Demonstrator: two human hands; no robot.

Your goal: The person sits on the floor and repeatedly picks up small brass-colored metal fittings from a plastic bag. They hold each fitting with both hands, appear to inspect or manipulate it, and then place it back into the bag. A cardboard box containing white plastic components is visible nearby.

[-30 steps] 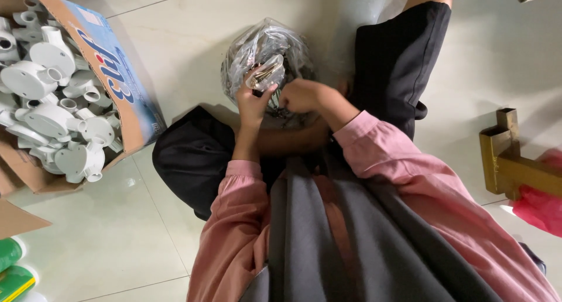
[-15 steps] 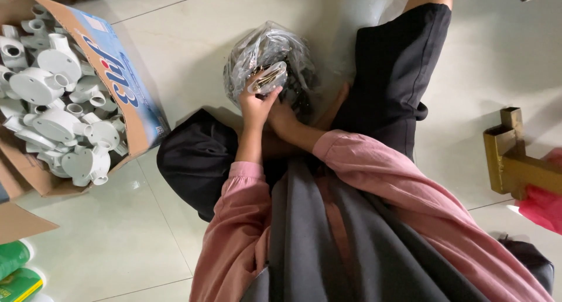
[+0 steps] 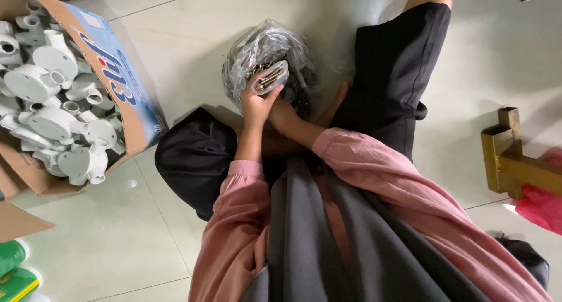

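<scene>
Seated on a pale tiled floor (image 3: 175, 38), legs in black shorts folded around a big clear plastic bag (image 3: 266, 50) crammed with dark metal screws. Left hand (image 3: 257, 103) closed on a small clear packet (image 3: 270, 76) of brass-coloured screws, lifted against the near side of the big bag, thumb and fingers wrapped round the packet's lower end. Right hand (image 3: 281, 111) tucked low behind the left, just below the big bag; whether wide, curled or holding anything, cannot tell.

Likely trouble: thin film against sharp points. A tight squeeze could push a tip through the packet and scatter screws over the smooth tile, where rolling out of reach would be easy. A loose one-handed hold could also let the slick packet slide out. The big bag, crinkled, glossy and slumped open, could sag sideways and spill if nudged by a knee.

Left of the big bag, an open cardboard box (image 3: 126, 103) with a blue printed flap, heaped with white plastic pipe fittings (image 3: 52, 97): round, smooth, matte, with short tube stubs. Well to the right of the big bag, a gold-coloured angular metal piece (image 3: 509, 155) beside something red (image 3: 541, 205).
</scene>
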